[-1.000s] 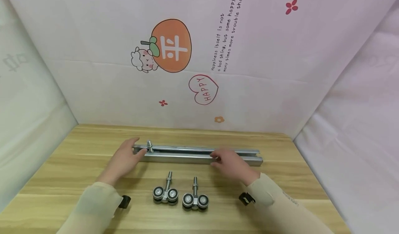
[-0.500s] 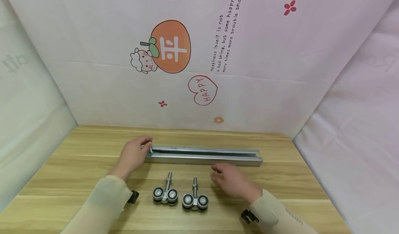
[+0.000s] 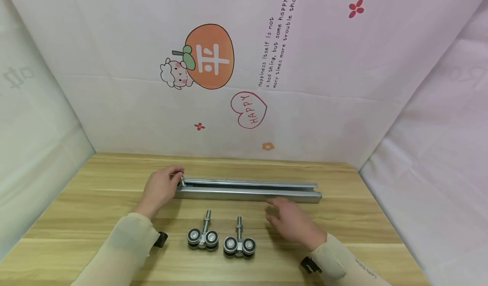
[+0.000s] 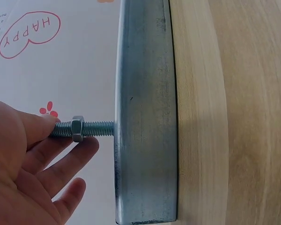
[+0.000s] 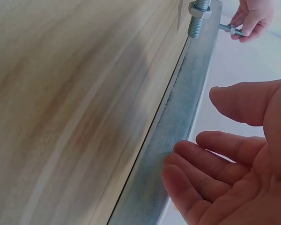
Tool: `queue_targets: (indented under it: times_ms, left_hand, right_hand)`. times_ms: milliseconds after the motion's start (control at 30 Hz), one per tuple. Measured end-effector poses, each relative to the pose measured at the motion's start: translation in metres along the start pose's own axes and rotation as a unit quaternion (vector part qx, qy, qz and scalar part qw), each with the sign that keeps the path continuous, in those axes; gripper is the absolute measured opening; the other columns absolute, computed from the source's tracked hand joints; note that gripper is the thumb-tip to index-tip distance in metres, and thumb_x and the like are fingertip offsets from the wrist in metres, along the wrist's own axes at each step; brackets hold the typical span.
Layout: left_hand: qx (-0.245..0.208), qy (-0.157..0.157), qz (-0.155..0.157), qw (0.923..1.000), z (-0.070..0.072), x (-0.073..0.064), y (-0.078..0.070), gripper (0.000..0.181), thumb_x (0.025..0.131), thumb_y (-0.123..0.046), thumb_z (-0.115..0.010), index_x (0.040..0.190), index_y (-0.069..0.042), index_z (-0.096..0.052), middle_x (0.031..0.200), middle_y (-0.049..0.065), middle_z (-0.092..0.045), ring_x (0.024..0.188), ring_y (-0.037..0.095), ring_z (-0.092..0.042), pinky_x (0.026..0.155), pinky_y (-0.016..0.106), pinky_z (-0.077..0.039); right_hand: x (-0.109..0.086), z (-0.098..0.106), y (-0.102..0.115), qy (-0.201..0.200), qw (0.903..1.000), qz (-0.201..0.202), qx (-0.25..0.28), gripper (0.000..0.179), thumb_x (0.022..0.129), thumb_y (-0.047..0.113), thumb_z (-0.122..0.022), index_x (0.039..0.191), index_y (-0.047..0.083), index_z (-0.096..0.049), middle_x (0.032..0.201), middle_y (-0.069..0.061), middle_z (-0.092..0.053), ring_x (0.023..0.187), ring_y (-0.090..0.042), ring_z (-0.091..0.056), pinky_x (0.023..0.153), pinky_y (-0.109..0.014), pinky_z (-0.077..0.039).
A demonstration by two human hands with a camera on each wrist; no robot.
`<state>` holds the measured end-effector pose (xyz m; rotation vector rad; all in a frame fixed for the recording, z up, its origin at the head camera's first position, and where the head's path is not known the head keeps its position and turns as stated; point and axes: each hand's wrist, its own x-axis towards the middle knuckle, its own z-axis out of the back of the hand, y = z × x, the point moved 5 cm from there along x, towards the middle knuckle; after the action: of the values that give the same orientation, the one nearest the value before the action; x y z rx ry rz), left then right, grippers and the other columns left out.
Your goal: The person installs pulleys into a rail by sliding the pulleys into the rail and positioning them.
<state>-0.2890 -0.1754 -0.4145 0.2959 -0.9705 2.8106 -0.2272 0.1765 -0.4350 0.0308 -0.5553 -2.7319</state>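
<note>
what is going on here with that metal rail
A person's left hand has a pinch grip on the threaded bolt standing up from the metal rail, near the rail's left end. The right hand is close by the front side, holding nothing; contact is unclear. Two wheeled trolleys lie unheld on the table.

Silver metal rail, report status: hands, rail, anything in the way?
Left hand pinching silver threaded bolt protruding from silver metal rail. Right hand at rail's near side, holding nothing. Two black-wheeled metal trolleys in front, clear of rail.
</note>
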Motion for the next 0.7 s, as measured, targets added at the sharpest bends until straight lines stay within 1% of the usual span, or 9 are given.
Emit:
queue_targets:
  times_ms: [167,367,533,700]
  left_hand:
    - [-0.003,0.005,0.003,1.0000,0.002,0.000,0.001,0.030,0.105,-0.016,-0.052,0.129,-0.003,-0.065,0.116,0.016,-0.068,0.098,0.032,-0.065,0.079,0.048,-0.050]
    - [0.000,0.008,0.009,0.9999,0.007,-0.001,0.004,0.030,0.105,-0.017,-0.052,0.128,-0.003,-0.065,0.117,0.017,-0.068,0.095,0.030,-0.064,0.078,0.047,-0.049]
    - [0.000,0.012,0.011,0.9999,0.010,-0.001,0.009,0.030,0.106,-0.018,-0.052,0.128,-0.003,-0.065,0.118,0.017,-0.068,0.099,0.033,-0.064,0.081,0.049,-0.049]
    - [0.000,0.005,0.007,1.0000,0.013,-0.001,0.014,0.030,0.106,-0.019,-0.052,0.127,-0.003,-0.066,0.118,0.017,-0.068,0.104,0.037,-0.063,0.085,0.053,-0.048]
  right_hand:
    - [-0.001,0.001,-0.003,-0.005,1.0000,0.000,-0.003,0.048,0.095,0.020,-0.069,0.136,0.000,-0.057,0.134,-0.016,-0.059,0.124,-0.036,-0.054,0.103,-0.053,-0.041]
    - [-0.004,0.003,-0.007,-0.007,0.9999,0.004,-0.014,0.047,0.095,0.020,-0.069,0.135,0.000,-0.058,0.134,-0.016,-0.059,0.123,-0.035,-0.055,0.102,-0.052,-0.042]
    - [-0.008,0.006,-0.008,-0.008,0.9999,-0.001,-0.013,0.046,0.094,0.018,-0.070,0.135,-0.001,-0.058,0.133,-0.017,-0.059,0.123,-0.036,-0.055,0.102,-0.052,-0.042]
    - [-0.011,0.010,-0.009,-0.012,0.9998,-0.006,-0.014,0.046,0.094,0.018,-0.071,0.134,-0.001,-0.059,0.133,-0.017,-0.060,0.123,-0.036,-0.055,0.102,-0.052,-0.041]
